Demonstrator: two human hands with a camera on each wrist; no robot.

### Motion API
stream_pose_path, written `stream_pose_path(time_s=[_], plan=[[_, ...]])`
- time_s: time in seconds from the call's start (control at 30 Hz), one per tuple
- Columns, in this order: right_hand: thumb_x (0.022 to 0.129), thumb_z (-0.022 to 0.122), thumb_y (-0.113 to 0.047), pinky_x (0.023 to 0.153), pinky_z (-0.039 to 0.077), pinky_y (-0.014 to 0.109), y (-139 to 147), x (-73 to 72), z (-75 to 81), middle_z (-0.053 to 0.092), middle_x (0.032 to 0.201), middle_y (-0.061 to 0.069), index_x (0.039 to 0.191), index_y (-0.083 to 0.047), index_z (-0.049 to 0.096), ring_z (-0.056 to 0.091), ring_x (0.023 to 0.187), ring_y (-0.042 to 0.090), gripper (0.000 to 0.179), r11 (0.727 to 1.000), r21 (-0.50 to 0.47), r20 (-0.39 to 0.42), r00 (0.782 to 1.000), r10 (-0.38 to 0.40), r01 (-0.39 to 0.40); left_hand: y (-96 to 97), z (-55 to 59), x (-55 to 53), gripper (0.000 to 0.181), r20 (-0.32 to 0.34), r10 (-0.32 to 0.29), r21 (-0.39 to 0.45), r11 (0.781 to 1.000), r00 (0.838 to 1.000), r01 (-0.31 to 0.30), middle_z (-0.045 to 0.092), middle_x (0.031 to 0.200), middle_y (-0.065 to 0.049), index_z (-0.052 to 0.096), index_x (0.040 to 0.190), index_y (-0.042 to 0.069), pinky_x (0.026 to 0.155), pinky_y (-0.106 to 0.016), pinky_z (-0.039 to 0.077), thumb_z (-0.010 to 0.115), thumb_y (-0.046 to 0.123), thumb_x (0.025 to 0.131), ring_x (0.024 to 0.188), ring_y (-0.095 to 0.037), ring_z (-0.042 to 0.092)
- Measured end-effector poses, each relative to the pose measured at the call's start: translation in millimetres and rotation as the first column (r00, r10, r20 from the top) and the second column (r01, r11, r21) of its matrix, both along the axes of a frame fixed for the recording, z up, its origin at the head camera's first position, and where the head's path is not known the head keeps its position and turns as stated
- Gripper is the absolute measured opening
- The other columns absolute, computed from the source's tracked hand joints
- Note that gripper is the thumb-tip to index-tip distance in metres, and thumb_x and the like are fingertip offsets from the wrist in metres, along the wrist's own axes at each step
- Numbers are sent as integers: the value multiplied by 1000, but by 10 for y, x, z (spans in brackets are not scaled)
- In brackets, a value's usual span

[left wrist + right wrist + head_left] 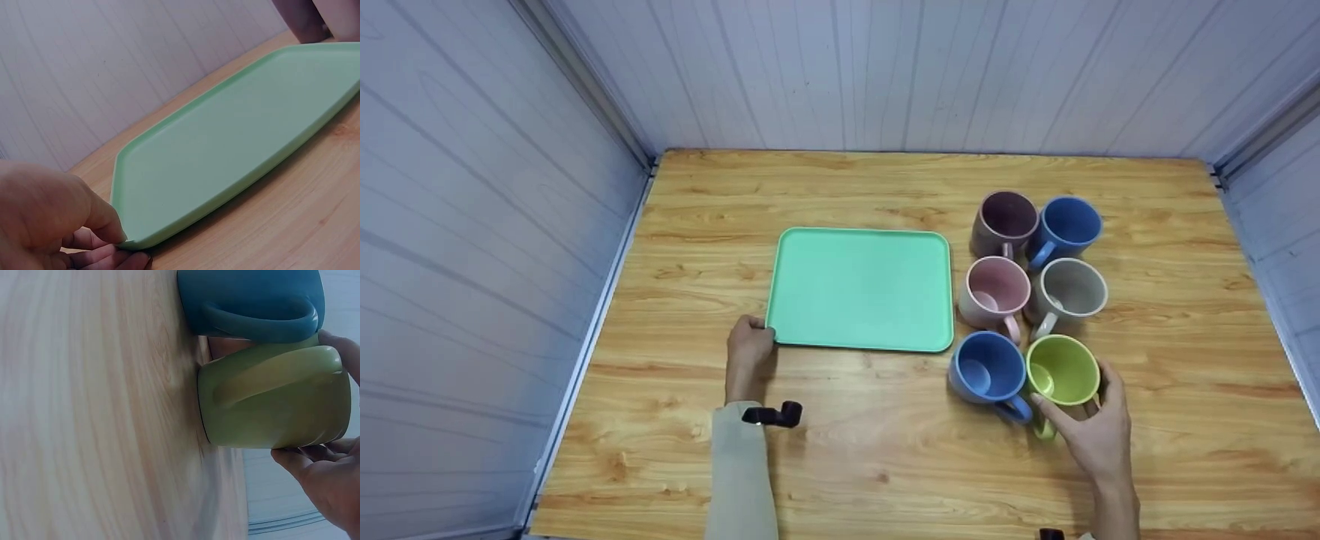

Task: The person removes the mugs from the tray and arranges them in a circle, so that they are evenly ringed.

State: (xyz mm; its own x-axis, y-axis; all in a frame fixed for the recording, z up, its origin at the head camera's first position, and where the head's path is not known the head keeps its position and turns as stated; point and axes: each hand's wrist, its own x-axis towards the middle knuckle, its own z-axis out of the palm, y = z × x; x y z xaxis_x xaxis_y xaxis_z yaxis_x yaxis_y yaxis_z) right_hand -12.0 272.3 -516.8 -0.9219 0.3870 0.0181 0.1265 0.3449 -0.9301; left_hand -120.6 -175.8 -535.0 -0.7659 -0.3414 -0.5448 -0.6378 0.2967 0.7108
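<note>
My left hand point(749, 349) pinches the near left corner of a flat green tray point(862, 289). In the left wrist view the thumb lies on the tray's rim point(130, 244) and the other fingers are curled under that corner. On the right, my right hand point(1099, 439) grips a yellow-green mug point(1065, 371) near its top, thumb on one side and fingers on the other. That mug stands upright, its handle point(275, 374) facing the wrist camera. Close beside it, at its left, is a blue mug point(986, 367) with its handle toward me.
Behind these two mugs stand a pink mug point(996, 292), a grey mug point(1069, 292), a dark purple mug point(1005, 223) and another blue mug point(1069, 225), packed closely right of the tray. The wooden table point(870, 435) is bordered by pale walls point(877, 75) at the back and sides.
</note>
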Motion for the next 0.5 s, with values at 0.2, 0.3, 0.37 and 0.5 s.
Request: stream_pose_path(time_s=[0.2, 0.3, 0.37, 0.5], plan=[[66, 85, -1, 106, 34, 17, 7, 7, 36, 39, 140, 9, 147, -7, 25, 40, 127, 18, 101, 998, 31, 56, 997, 47, -48, -1, 14, 0, 29, -1, 7, 1, 1000, 1000, -7, 52, 115, -15, 49, 117, 0, 87, -37, 42, 44, 6, 89, 104, -27, 48], [70, 83, -6, 115, 23, 35, 6, 25, 139, 26, 150, 18, 152, -9, 9, 29, 136, 28, 111, 990, 80, 76, 991, 110, -116, -5, 25, 8, 28, -21, -4, 4, 1000, 1000, 4, 52, 116, -15, 49, 117, 0, 84, -36, 42, 45, 7, 90, 104, -27, 48], [72, 82, -11, 116, 16, 48, -11, 31, 263, 18, 153, 21, 153, -11, 1, 21, 140, 34, 115, 979, 140, 80, 987, 140, -150, -10, 37, 19, 29, -27, -17, 3, 1000, 999, 17, 52, 117, -15, 49, 119, 1, 84, -36, 42, 44, 9, 91, 105, -27, 48], [77, 79, -18, 115, 15, 54, -146, -71, 578, 22, 152, 21, 154, -11, 10, 20, 141, 35, 103, 960, 254, 7, 993, 120, -118, 31, 98, 48, 36, -64, -71, -107, 992, 995, 64, 48, 121, -19, 45, 126, 0, 83, -40, 43, 43, 21, 96, 105, -30, 48]])
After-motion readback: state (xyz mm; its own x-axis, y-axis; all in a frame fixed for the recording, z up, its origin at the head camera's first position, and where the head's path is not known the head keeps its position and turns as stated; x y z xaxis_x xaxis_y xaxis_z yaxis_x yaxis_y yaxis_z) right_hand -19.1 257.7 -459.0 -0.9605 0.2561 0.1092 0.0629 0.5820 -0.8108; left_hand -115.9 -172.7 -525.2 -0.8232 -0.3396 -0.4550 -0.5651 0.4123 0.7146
